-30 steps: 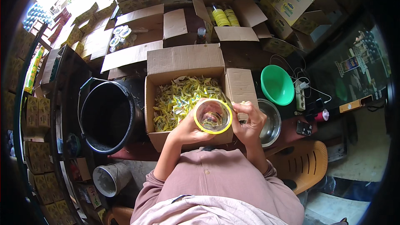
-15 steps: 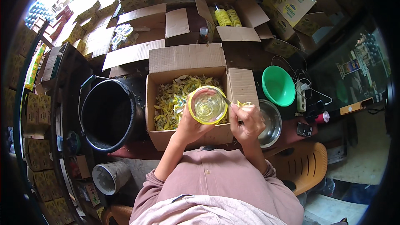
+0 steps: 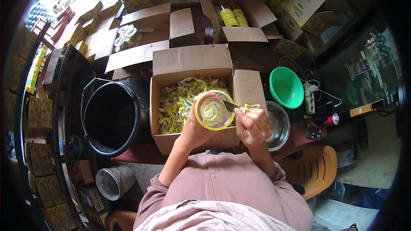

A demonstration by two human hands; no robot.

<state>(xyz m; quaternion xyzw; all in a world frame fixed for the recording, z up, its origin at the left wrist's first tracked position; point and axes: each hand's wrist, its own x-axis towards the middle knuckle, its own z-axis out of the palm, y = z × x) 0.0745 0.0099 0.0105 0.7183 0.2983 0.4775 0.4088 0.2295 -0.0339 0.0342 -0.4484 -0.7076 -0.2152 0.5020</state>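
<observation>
My left hand (image 3: 193,129) is wrapped round a clear cup with a yellow rim (image 3: 215,112), its mouth turned up toward me. Close by on the right, my right hand (image 3: 254,127) pinches a small knife (image 3: 230,106), its dark blade pointing left over the cup's rim. A thin yellow strip (image 3: 251,107) shows at the top of the right fingers. Both hands are above the near side of an open cardboard box (image 3: 192,62). Yellow and clear plastic trimmings (image 3: 173,98) are heaped inside it.
A large black bucket (image 3: 139,122) stands left of the box. To the right are a green bowl (image 3: 286,87), a metal bowl (image 3: 280,124) and a power strip (image 3: 310,100). Behind is a box (image 3: 244,35) holding stacks of yellow-rimmed items. An orange chair (image 3: 327,169) is at my right.
The knife has turned so that its blade shows broadly over the cup's rim. The cup has shifted slightly down and right, still in my left hand.
</observation>
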